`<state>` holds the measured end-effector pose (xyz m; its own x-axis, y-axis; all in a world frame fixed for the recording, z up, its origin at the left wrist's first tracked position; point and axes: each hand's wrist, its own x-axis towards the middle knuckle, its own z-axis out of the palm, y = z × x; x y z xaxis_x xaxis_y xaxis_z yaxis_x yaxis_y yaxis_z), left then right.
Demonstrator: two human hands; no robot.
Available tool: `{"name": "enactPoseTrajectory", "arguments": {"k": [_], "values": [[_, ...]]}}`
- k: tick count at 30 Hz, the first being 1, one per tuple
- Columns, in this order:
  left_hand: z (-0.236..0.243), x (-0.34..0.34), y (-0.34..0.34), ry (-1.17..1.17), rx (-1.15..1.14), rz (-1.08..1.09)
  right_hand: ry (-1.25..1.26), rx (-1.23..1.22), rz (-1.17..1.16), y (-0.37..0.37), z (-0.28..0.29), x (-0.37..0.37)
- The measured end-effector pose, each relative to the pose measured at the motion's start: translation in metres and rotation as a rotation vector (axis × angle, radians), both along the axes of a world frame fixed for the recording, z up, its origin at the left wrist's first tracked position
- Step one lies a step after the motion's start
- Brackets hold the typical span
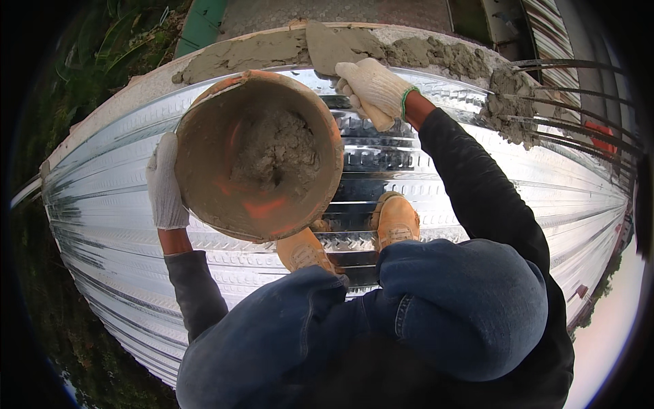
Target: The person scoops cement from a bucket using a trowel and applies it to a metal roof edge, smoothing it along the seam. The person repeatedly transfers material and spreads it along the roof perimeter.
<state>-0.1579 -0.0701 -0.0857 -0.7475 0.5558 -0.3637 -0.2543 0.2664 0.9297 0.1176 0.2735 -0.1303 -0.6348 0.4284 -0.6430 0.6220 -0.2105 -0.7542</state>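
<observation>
My left hand point(165, 180), in a white knitted glove, grips the left side of an orange, mortar-smeared bucket point(211, 157) that is tilted toward me. Grey wet mortar point(276, 146) lies inside it. My right hand point(371, 88), also gloved, is closed round the handle of a trowel point(325, 48), whose mortar-coated blade touches the strip of rough mortar point(429, 54) along the far ledge point(146, 92), just beyond the bucket.
I crouch on ribbed shiny metal sheeting point(102, 225), my tan boots point(396, 221) under me. Bent steel bars point(572, 92) stick out at the right, near a mortar lump and a red object point(599, 136). Beyond the edge lie paving point(286, 13) below and plants point(116, 34).
</observation>
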Motion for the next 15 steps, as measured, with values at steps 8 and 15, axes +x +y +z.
{"name": "enactPoseTrajectory", "arguments": {"k": [8,15], "values": [[-0.007,-0.007,-0.004,0.019,-0.001,-0.029,-0.186,0.507,0.155,0.044,-0.010,0.057],[0.007,0.006,0.002,0.024,0.001,-0.032,-0.375,0.460,-0.039,0.067,0.015,0.126]]}}
